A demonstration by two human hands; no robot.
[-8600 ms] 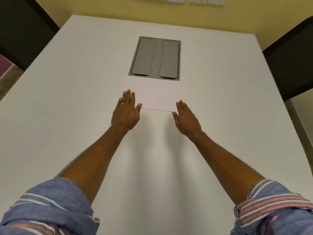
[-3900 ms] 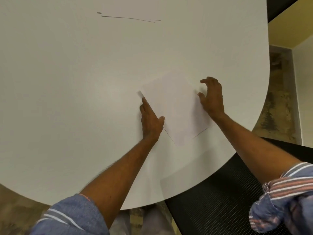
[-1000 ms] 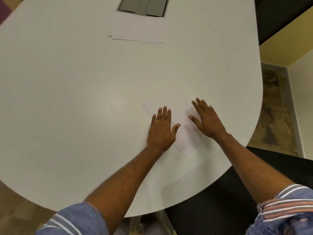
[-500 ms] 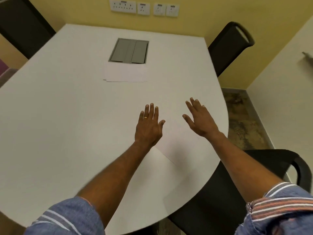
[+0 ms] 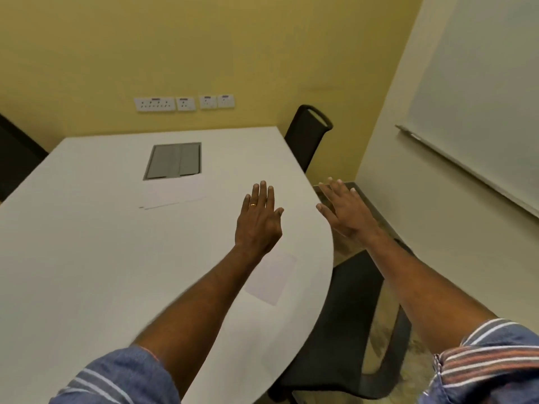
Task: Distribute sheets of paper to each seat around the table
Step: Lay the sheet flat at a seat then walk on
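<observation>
A single white sheet lies flat on the white table near its rounded right edge, in front of a black chair. A stack of white paper rests just below the grey hatch in the table's middle. My left hand hovers above the table beyond the sheet, fingers spread, holding nothing. My right hand is raised past the table's right edge, fingers apart and empty. Neither hand touches the sheet.
A grey cable hatch is set into the table. A second black chair stands at the far right corner, and another dark chair at the far left. A whiteboard hangs on the right wall; sockets line the yellow wall.
Both hands have lifted off the single sheet and moved forward, leaving it on the table by the chair. My head has tilted up, bringing the walls into view.
</observation>
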